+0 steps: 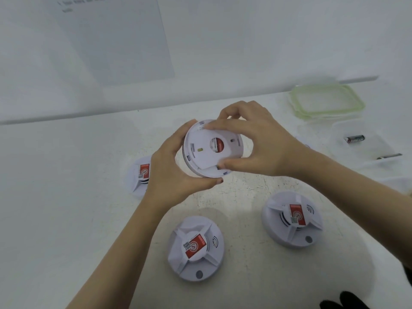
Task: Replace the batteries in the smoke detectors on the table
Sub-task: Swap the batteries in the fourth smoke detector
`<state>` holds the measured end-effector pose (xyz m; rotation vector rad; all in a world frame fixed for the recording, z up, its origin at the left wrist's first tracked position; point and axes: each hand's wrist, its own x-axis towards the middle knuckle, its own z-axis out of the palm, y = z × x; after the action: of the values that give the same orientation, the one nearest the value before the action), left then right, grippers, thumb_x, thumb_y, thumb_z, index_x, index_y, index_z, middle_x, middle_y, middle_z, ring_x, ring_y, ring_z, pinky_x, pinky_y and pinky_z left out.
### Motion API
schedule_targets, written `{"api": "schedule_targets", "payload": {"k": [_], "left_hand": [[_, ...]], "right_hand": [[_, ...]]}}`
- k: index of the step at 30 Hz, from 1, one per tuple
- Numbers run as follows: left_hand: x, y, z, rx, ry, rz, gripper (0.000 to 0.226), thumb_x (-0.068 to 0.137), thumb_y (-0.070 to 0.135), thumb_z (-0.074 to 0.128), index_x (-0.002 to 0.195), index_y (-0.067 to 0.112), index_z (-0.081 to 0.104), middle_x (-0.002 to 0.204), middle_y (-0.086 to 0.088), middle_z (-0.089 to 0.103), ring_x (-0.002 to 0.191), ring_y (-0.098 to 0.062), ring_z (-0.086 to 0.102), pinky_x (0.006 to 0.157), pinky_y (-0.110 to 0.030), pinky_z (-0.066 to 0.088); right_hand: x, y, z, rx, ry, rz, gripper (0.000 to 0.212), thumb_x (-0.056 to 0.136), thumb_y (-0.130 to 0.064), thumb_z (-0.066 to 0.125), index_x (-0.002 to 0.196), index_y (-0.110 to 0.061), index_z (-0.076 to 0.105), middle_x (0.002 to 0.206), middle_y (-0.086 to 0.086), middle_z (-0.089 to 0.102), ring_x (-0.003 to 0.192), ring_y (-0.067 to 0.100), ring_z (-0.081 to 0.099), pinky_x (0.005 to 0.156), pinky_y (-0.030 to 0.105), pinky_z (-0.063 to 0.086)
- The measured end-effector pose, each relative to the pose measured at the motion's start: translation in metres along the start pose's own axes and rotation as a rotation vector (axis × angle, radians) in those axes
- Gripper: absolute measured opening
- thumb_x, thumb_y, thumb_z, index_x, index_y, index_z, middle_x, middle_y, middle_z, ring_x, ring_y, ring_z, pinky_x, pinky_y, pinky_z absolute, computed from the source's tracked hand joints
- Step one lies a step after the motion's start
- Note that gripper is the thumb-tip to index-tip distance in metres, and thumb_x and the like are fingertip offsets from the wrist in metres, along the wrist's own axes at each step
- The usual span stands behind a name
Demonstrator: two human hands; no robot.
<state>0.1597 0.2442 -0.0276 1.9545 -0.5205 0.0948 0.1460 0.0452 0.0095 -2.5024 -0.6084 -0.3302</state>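
Above the white table [66, 197] I hold a round white smoke detector [207, 152], its flat back plate with a red sticker turned towards me. My left hand [176, 175] cups its left and lower rim. My right hand [256, 141] grips the plate from the right, fingers on the top edge and thumb at the bottom edge. Three more detectors lie face up on the table: one behind my left wrist [139, 175], one in front [196, 247] and one at the right [292, 219]. Two batteries [355, 138] [389, 156] lie in a clear container at the right.
A clear plastic container [367, 150] stands at the right edge of the table. Green-rimmed lids [327, 101] are stacked behind it. A sheet of paper [111, 36] hangs on the white wall. Something black [356, 302] shows at the bottom right corner.
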Motion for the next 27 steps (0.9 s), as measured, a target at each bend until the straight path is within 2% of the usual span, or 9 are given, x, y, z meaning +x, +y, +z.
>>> {"api": "schedule_targets", "payload": {"k": [4, 11, 16, 20, 23, 27], "left_hand": [[-0.001, 0.004, -0.003, -0.009, 0.026, 0.012, 0.090, 0.044, 0.027, 0.092, 0.122, 0.041, 0.050, 0.112, 0.038, 0.058, 0.108, 0.010, 0.056, 0.081, -0.005, 0.046], [-0.001, 0.007, -0.007, 0.014, 0.013, 0.040, 0.095, 0.045, 0.031, 0.091, 0.132, 0.021, 0.053, 0.122, 0.014, 0.062, 0.115, -0.004, 0.057, 0.088, -0.017, 0.051], [-0.002, 0.008, -0.008, 0.069, 0.005, 0.076, 0.097, 0.047, 0.034, 0.090, 0.134, 0.018, 0.052, 0.126, 0.010, 0.062, 0.115, 0.001, 0.055, 0.089, -0.007, 0.043], [-0.005, 0.008, -0.008, 0.092, 0.010, 0.093, 0.097, 0.047, 0.046, 0.086, 0.134, 0.018, 0.052, 0.126, 0.011, 0.061, 0.115, 0.004, 0.054, 0.090, -0.007, 0.042], [-0.006, 0.008, -0.007, 0.130, 0.019, 0.115, 0.097, 0.049, 0.051, 0.082, 0.134, 0.017, 0.052, 0.127, 0.010, 0.061, 0.115, 0.005, 0.053, 0.092, -0.007, 0.041], [-0.008, 0.009, -0.005, 0.189, 0.050, 0.145, 0.096, 0.050, 0.052, 0.082, 0.133, 0.015, 0.052, 0.128, 0.008, 0.060, 0.116, 0.003, 0.052, 0.093, -0.007, 0.040]], "right_hand": [[0.001, 0.000, -0.003, 0.015, -0.022, -0.012, 0.061, 0.067, -0.057, 0.063, 0.122, -0.030, 0.061, 0.109, -0.008, 0.047, 0.098, 0.006, 0.035, 0.094, 0.025, 0.025], [0.001, -0.007, -0.003, -0.005, 0.007, 0.008, 0.062, 0.065, -0.060, 0.061, 0.120, -0.030, 0.063, 0.107, -0.008, 0.048, 0.098, 0.011, 0.040, 0.092, 0.031, 0.025], [0.000, -0.014, 0.000, -0.002, 0.059, 0.064, 0.060, 0.060, -0.048, 0.073, 0.116, -0.027, 0.067, 0.103, -0.005, 0.054, 0.094, 0.014, 0.047, 0.090, 0.031, 0.029], [-0.005, -0.013, 0.005, 0.093, 0.074, 0.091, 0.059, 0.062, -0.043, 0.076, 0.116, -0.023, 0.067, 0.100, -0.006, 0.053, 0.094, 0.013, 0.053, 0.082, 0.020, 0.039], [-0.008, -0.012, 0.008, 0.095, 0.110, 0.057, 0.058, 0.064, -0.041, 0.077, 0.117, -0.020, 0.067, 0.100, 0.000, 0.056, 0.093, 0.014, 0.054, 0.082, 0.017, 0.039], [-0.013, -0.012, 0.010, 0.002, 0.157, -0.001, 0.058, 0.069, -0.048, 0.071, 0.118, -0.018, 0.066, 0.100, 0.002, 0.058, 0.092, 0.012, 0.053, 0.085, 0.017, 0.034]]}}
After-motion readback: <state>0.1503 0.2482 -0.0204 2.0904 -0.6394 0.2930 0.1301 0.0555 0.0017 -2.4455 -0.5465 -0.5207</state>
